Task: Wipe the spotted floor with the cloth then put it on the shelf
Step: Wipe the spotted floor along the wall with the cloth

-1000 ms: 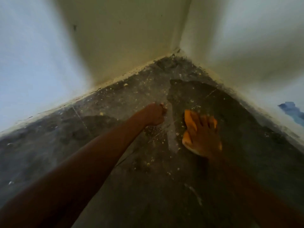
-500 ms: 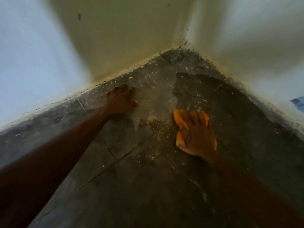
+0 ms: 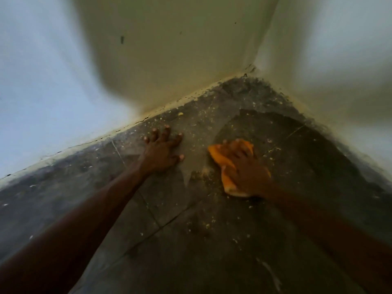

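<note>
An orange cloth (image 3: pixel 224 164) lies flat on the dark, spotted floor (image 3: pixel 191 230) near a room corner. My right hand (image 3: pixel 246 168) presses down on the cloth with its fingers spread over it; most of the cloth is hidden beneath the palm. My left hand (image 3: pixel 163 147) rests flat on the floor to the left of the cloth, fingers splayed, holding nothing. Pale crumbs and specks dot the floor around both hands. A darker wet patch (image 3: pixel 265 128) spreads beyond the cloth toward the corner. No shelf is in view.
Two pale walls meet at the corner (image 3: pixel 252 68) just beyond the hands. The left wall (image 3: pixel 148 60) meets the floor close behind my left hand. The right wall (image 3: pixel 328 71) runs along the right. A white streak (image 3: pixel 269 272) marks the near floor.
My left hand went from a raised fist to flat on the floor, further left. My right hand slid the cloth slightly toward the corner. The camera view shifted.
</note>
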The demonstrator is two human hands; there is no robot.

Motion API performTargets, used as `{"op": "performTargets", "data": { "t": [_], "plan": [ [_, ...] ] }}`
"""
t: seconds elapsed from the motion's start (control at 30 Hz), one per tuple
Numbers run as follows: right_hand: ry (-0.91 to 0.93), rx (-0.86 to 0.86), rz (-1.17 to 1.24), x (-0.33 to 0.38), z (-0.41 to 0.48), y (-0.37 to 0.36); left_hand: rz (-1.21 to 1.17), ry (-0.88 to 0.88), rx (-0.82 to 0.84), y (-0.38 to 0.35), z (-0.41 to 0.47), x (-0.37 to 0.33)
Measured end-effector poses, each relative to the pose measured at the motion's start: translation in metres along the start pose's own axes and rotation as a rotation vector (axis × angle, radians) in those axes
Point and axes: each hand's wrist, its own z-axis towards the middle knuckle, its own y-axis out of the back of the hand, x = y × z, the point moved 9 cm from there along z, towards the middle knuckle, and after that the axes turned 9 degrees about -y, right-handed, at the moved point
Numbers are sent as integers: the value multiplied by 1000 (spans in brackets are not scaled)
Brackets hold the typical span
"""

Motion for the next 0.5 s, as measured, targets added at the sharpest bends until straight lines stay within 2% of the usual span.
{"op": "performTargets", "data": {
  "t": [0.03,0.13,0.17,0.2,0.23,0.33,0.4,0.47,0.5],
  "plan": [
    [-99,13,-19,-18,36,-1,6,-3,3,-1,1,1],
    [-500,-18,166,-39,108,14,2,-9,30,-3,2,5],
    [-548,-59,213,-28,113,19,-9,-14,48,-2,3,5],
    [-531,-56,255,-7,108,23,-25,-20,76,2,4,5],
    [-440,-31,255,21,92,24,-42,-21,103,6,4,4],
    [0,-20,127,103,-9,16,-70,-22,90,30,-2,2],
    [217,3,140,98,-47,13,-72,-32,58,43,-7,4],
    [206,9,104,57,-19,8,-50,-41,48,44,-8,2],
    [88,-13,92,33,10,11,-43,-44,38,43,-8,-2]
  ]
}}
